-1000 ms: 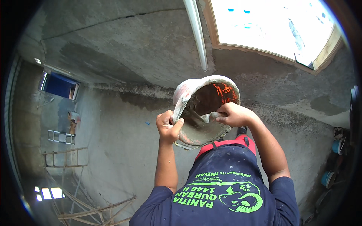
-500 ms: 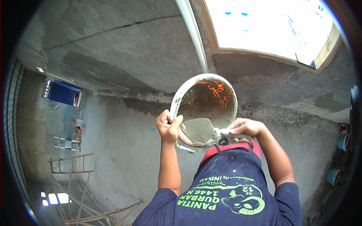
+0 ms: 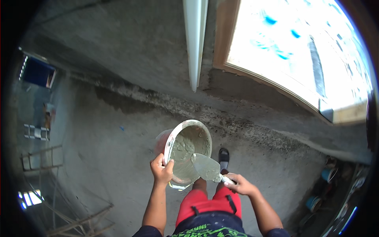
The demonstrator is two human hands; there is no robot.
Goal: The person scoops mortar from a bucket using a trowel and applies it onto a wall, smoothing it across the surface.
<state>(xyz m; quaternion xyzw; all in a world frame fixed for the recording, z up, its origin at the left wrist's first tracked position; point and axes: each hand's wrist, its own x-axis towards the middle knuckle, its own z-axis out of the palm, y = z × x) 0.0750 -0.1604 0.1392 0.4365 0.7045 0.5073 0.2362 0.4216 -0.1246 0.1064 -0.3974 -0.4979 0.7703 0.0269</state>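
A bucket (image 3: 173,135) with a pale, mortar-smeared rim hangs in front of my legs, tipped so its mouth faces right and upward. Wet grey mortar (image 3: 183,151) coats its inside. My left hand (image 3: 162,169) is closed over the bucket's left rim, thumb on the inner side. In my right hand (image 3: 240,185), the fingers are wrapped round the handle of a trowel (image 3: 206,167). The trowel's rounded blade is coated with grey mortar and lies across the near right part of the bucket's mouth. I cannot tell whether the blade touches the rim.
Ahead stands a grey plastered wall (image 3: 130,51) with a white vertical pipe (image 3: 194,43) and a bright wood-framed window (image 3: 233,47). Wooden scaffolding (image 3: 75,225) stands at lower left. Blue-rimmed buckets (image 3: 329,173) sit at the right. My sandalled foot (image 3: 224,155) is on the concrete floor.
The view has shifted, showing my red shorts and one foot. The bucket sits lower and farther left, its mouth turned more to the right. Both hands keep their holds.
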